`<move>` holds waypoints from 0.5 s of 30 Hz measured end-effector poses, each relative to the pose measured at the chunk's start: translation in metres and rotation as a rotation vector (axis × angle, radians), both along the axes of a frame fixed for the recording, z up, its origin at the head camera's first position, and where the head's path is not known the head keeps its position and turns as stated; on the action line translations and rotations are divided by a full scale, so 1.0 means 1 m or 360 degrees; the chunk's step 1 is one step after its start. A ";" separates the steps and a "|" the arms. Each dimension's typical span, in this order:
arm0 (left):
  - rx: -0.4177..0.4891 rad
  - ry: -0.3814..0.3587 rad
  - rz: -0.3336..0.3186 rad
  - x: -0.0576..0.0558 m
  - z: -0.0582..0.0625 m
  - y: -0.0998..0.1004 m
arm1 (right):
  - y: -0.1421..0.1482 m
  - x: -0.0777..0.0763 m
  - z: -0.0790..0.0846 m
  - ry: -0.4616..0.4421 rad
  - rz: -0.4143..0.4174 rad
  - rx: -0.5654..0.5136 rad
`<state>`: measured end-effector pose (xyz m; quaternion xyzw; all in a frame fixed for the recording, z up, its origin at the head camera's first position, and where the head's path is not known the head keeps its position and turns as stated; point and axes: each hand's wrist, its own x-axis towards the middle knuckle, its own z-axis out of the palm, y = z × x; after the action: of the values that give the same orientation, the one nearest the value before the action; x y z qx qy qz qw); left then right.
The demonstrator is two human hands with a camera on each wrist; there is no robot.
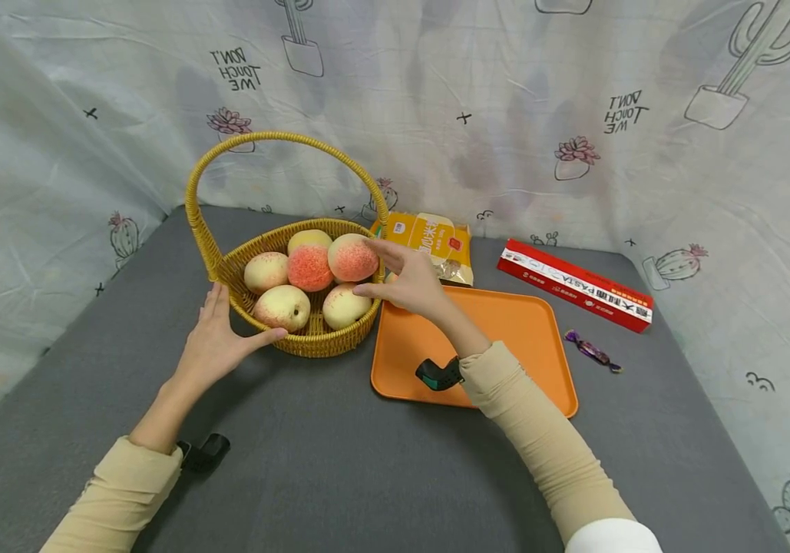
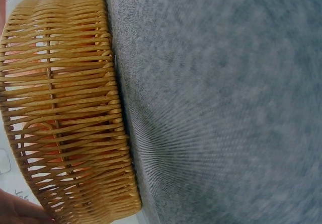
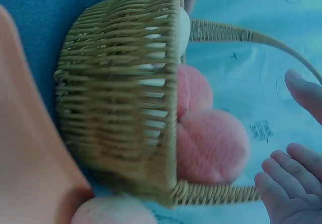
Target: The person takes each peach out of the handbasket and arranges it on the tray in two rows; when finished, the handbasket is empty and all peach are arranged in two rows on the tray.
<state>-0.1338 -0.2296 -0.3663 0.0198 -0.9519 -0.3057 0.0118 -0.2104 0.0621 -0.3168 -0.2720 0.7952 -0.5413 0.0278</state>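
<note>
A yellow wicker basket (image 1: 318,347) with a tall arched handle holds several peaches, some pale yellow and some pinkish red. My left hand (image 1: 218,338) rests against its left side, fingers straight and thumb spread along the front rim. In the left wrist view, the fingers (image 2: 20,210) reach the edge of the basket (image 2: 65,98). At the basket's right rim, my right hand (image 1: 411,284) hovers with spread fingers near a red peach (image 1: 353,258) and a pale peach (image 1: 346,306). The right wrist view shows that hand (image 3: 294,183) apart from the peaches (image 3: 214,146), palm visible and holding nothing.
An orange tray (image 1: 526,338) lies right of the basket, partly under my right arm. Behind it is a yellow food packet (image 1: 436,242). A red pasta box (image 1: 574,286) and a purple wrapped candy (image 1: 593,352) lie farther right. A patterned curtain (image 1: 477,153) hangs behind.
</note>
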 end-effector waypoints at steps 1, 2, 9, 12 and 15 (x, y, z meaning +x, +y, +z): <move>0.0001 -0.0002 0.0000 0.000 0.000 0.000 | -0.004 -0.001 0.002 0.0025 0.0003 0.0044; 0.0001 -0.0004 -0.0001 0.000 0.000 0.000 | -0.008 -0.002 0.004 0.0056 0.0002 0.0098; 0.0013 -0.0007 -0.0001 -0.001 0.000 -0.001 | -0.035 -0.014 0.016 0.0263 -0.0103 0.0634; 0.0009 -0.0001 0.0000 0.000 0.000 -0.001 | -0.044 -0.018 0.018 0.0321 -0.0108 0.0851; 0.0010 -0.0003 0.0000 -0.001 -0.001 -0.001 | -0.050 -0.021 0.018 0.0398 -0.0110 0.1042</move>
<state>-0.1344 -0.2303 -0.3674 0.0201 -0.9509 -0.3087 0.0107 -0.2309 0.0120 -0.2992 -0.2858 0.9325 -0.2206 -0.0024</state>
